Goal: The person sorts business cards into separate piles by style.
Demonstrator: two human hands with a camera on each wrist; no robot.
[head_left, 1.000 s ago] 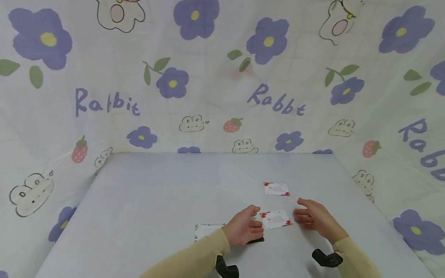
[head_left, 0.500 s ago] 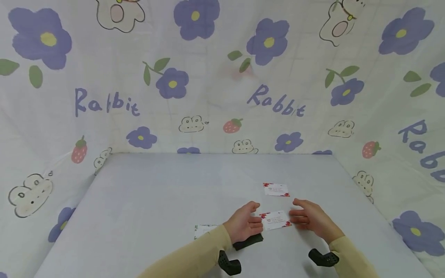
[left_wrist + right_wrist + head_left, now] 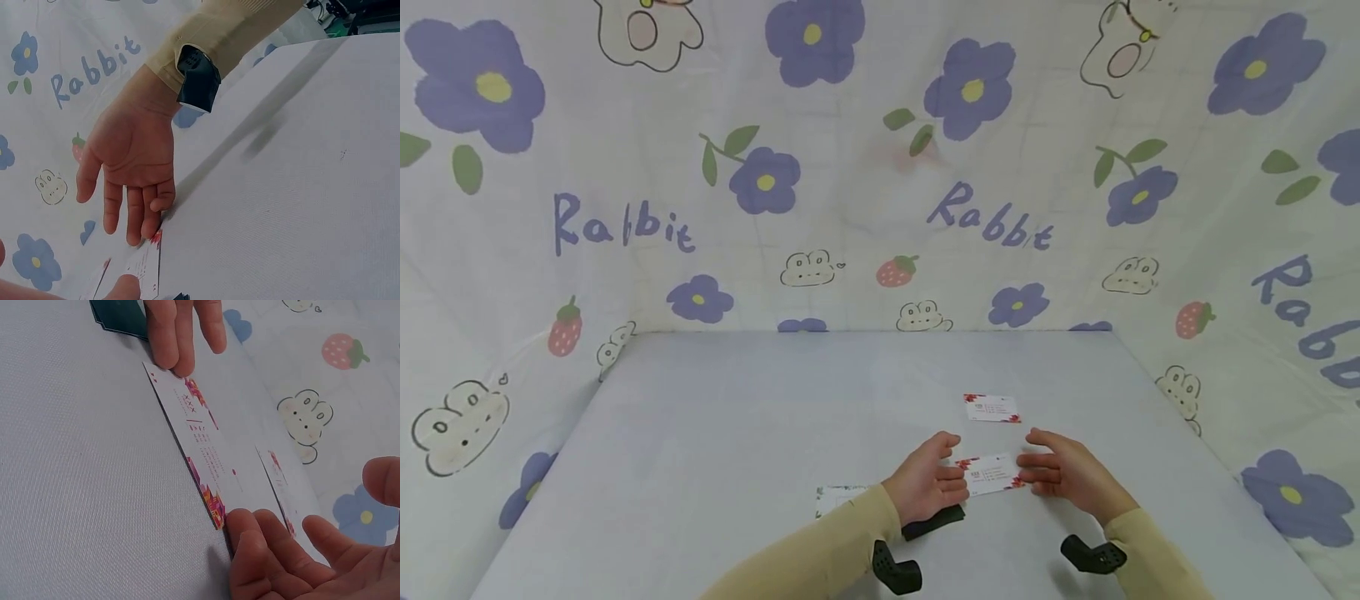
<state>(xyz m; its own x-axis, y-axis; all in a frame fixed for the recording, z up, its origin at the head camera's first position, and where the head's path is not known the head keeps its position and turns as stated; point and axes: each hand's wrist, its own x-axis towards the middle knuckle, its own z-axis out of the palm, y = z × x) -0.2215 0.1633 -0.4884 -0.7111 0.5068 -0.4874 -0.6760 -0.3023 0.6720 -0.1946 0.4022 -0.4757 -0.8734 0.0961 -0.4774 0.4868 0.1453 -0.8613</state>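
Note:
A white card with red leaf-like corners (image 3: 992,473) lies flat between my two hands. My left hand (image 3: 927,482) is at its left end, palm facing inward, fingertips right at the edge. At the other end is my right hand (image 3: 1075,473), its loosely bent fingers against the card's right edge, as the right wrist view shows. Neither thumb is on the card; both stand away from it. Beyond it lies a second, similar card (image 3: 991,408). A dark green flat piece (image 3: 934,523) shows partly from beneath my left hand.
Left of my left forearm lies a white card with a green leafy border (image 3: 837,498), partly covered by the sleeve. The white table (image 3: 737,417) is backed and flanked by a flower-and-rabbit cloth (image 3: 850,208). Each wrist wears a black camera mount (image 3: 1093,555).
My right hand has moved left until its fingertips meet the near card's right edge. My left hand has shifted slightly, uncovering more of the dark green piece.

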